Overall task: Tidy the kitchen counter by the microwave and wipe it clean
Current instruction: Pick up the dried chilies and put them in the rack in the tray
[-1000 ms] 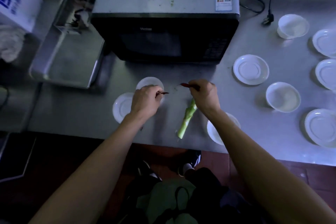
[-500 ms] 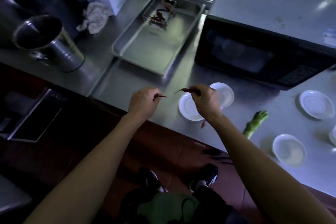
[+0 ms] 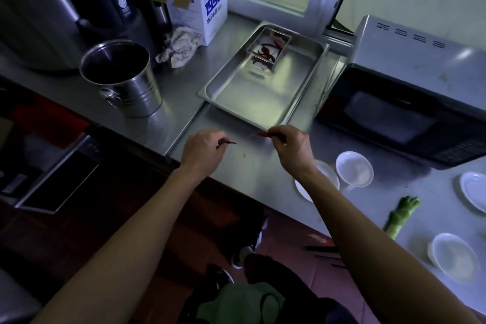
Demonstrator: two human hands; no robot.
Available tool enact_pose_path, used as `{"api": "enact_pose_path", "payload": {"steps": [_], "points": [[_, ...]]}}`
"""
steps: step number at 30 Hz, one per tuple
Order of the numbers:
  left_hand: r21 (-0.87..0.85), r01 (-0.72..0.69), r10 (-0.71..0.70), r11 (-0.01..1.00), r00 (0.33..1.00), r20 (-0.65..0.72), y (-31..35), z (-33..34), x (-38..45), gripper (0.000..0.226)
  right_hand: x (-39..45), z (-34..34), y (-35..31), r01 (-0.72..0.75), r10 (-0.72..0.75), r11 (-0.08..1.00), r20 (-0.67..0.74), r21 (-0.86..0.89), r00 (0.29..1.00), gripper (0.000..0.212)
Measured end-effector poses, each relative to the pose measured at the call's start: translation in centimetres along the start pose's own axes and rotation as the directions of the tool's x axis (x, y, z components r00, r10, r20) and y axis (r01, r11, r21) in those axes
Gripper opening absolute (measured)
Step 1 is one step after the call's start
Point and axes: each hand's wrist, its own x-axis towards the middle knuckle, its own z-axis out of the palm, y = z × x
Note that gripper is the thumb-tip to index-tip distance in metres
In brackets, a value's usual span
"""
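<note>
My left hand pinches a small dried red chili above the steel counter. My right hand pinches another red chili, just in front of the steel tray. At the tray's far end sits a small clear container with several red chilies inside. The black microwave stands to the right of the tray. A green vegetable stalk lies on the counter at right.
A steel bucket stands left of the tray, with a crumpled cloth and a white box behind it. White dishes are spread on the counter at right. A crumb lies between my hands.
The view has swung left, from the microwave front toward the tray and bucket. Both hands have moved left with their chilies, and the green stalk and dishes are now off to the right.
</note>
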Motion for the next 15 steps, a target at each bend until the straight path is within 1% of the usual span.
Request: {"api": "enact_pose_path", "payload": {"steps": [4, 6, 9, 12, 15], "points": [[0.001, 0.011, -0.011, 1.000, 1.000, 0.028, -1.6, 0.3, 2.7, 0.010, 3.2, 1.5, 1.0, -0.028, 0.028, 1.000, -0.001, -0.007, 1.000, 0.020], [0.022, -0.006, 0.005, 1.000, 0.999, 0.037, -2.4, 0.1, 4.7, 0.010, 5.1, 2.4, 1.7, -0.048, 0.048, 0.999, 0.000, -0.002, 0.999, 0.020], [0.053, -0.048, 0.044, 0.997, 0.997, 0.062, -3.0, -0.4, 8.3, 0.011, 8.3, 3.4, 3.0, -0.122, 0.122, 0.992, -0.013, 0.029, 0.992, 0.022], [0.074, -0.059, 0.056, 0.995, 0.997, 0.053, -3.3, -0.5, 11.8, 0.013, 11.3, 4.2, 4.1, -0.199, 0.201, 0.978, -0.025, 0.068, 0.979, 0.024], [0.086, -0.084, 0.078, 0.993, 0.994, 0.075, -3.4, -0.4, 14.6, 0.012, 13.6, 4.7, 4.9, -0.237, 0.240, 0.967, -0.022, 0.089, 0.971, 0.024]]}}
